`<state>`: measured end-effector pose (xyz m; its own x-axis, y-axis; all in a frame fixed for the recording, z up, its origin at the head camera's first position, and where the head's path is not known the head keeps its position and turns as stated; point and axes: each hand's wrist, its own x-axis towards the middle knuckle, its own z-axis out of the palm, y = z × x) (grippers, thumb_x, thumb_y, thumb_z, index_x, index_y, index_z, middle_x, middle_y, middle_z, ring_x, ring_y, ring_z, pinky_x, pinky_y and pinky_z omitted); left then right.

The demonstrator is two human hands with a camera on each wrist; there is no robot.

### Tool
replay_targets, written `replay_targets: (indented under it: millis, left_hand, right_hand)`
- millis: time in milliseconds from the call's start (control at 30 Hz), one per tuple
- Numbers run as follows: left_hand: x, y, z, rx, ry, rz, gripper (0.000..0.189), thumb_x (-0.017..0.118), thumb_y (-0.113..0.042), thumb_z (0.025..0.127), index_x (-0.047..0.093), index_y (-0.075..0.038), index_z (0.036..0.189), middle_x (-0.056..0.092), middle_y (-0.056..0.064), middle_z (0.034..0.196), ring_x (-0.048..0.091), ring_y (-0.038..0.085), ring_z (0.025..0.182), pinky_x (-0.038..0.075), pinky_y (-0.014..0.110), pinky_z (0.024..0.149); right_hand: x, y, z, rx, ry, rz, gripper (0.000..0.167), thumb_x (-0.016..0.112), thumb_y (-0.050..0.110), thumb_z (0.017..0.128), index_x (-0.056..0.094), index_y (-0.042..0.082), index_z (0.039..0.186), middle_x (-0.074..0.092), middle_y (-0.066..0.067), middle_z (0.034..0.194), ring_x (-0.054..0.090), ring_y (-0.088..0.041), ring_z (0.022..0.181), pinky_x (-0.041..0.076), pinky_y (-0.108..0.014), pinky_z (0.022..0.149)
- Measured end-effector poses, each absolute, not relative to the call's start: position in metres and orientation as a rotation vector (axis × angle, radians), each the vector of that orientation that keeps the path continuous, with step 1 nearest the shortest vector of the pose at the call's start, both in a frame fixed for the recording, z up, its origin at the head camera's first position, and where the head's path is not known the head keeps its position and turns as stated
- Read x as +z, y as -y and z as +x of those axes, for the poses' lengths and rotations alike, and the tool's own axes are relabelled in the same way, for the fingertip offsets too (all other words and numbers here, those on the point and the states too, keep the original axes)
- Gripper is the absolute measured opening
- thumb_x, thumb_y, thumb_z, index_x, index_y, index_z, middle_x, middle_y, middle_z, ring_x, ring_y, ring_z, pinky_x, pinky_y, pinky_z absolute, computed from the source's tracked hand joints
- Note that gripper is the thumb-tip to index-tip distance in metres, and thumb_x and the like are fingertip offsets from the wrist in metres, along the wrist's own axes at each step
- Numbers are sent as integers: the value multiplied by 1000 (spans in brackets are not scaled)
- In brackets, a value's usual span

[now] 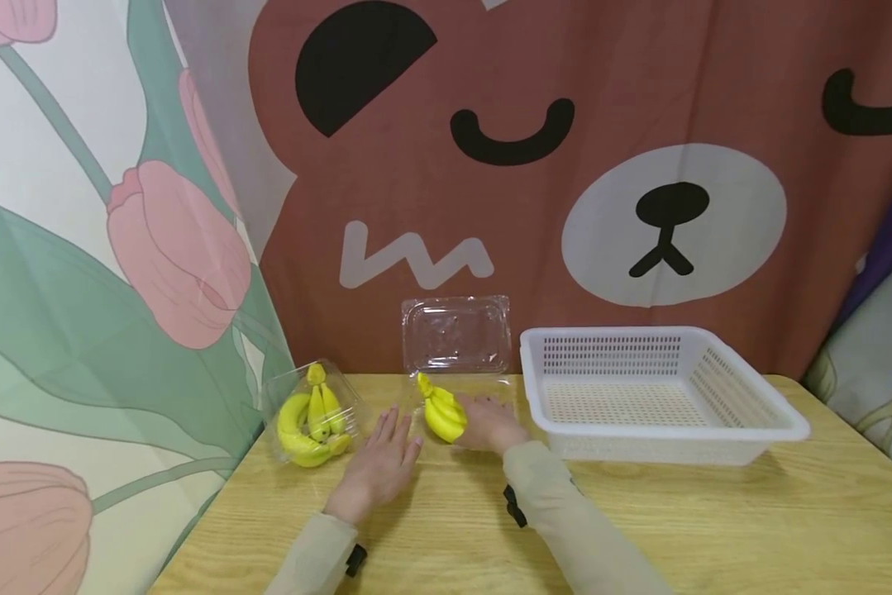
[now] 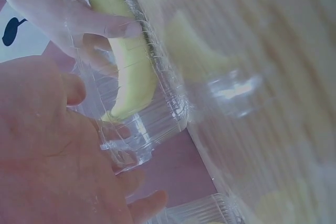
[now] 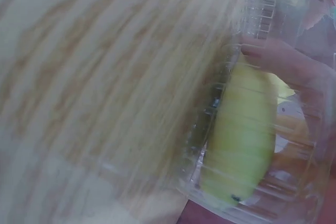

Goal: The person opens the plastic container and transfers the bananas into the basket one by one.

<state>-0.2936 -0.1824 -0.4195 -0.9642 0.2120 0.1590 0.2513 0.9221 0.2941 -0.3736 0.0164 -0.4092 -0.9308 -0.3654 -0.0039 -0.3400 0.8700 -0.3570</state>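
A yellow bunch of bananas (image 1: 443,415) lies in an opened clear plastic box, its hinged lid (image 1: 456,339) standing up at the back. My right hand (image 1: 486,423) reaches into the box from the right and holds the bunch; in the left wrist view its thumb lies across a banana (image 2: 134,72), with fingers behind. Seen through the box wall (image 3: 310,182) in the right wrist view, a banana (image 3: 239,140) shows beside the fingers. My left hand (image 1: 381,467) is palm down with fingers extended, at the left side of the box.
Further left, another clear box (image 1: 349,397) contains bananas (image 1: 297,426). On the right stands a white perforated plastic basket (image 1: 661,434). The wooden table (image 1: 446,529) meets a printed curtain (image 1: 386,330) at the back, with a tulip-patterned cloth (image 1: 185,256) along the left.
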Motion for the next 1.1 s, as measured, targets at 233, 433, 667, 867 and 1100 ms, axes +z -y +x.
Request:
replay_targets:
  millis: [233, 433, 667, 867, 1100]
  left_hand:
    - [-418, 182, -291, -469, 2961, -361, 63, 25, -43, 108, 32, 0, 152, 16, 21, 160, 16, 38, 146, 22, 55, 115]
    - [-419, 182, -291, -471, 2949, -367, 62, 26, -43, 108, 33, 1, 152, 16, 20, 161, 17, 38, 146, 21, 55, 115]
    - [-421, 181, -292, -470, 2951, -363, 62, 27, -43, 108, 34, 1, 151, 17, 20, 161, 17, 37, 146, 23, 55, 114]
    - [-420, 181, -292, -467, 2953, -358, 64, 26, -45, 107, 34, 0, 151, 17, 19, 161, 16, 37, 146, 24, 55, 114]
    - [-419, 181, -292, -453, 2959, -348, 65, 25, -46, 107, 33, 1, 152, 18, 20, 160, 16, 37, 146, 23, 55, 115]
  right_hand:
    - [-412, -17, -372, -603, -3005, -605, 86, 79, 44, 79, 41, 14, 151, 46, -23, 144, 35, -45, 136, 20, -67, 110]
    - [-413, -17, -369, -667, -3046, -611, 89, 82, 43, 75, 42, 13, 150, 46, -25, 142, 38, -45, 133, 23, -66, 110]
    - [-412, -17, -365, -647, -3110, -613, 88, 82, 47, 74, 46, 14, 148, 51, -23, 135, 44, -42, 125, 30, -63, 107]
    - [-406, -18, -362, -655, -3156, -632, 89, 82, 49, 72, 48, 13, 146, 52, -22, 133, 45, -42, 124, 32, -63, 105]
    - [-397, -18, -357, -638, -3193, -674, 90, 80, 54, 72, 48, 15, 146, 54, -21, 132, 45, -41, 125, 27, -62, 109]
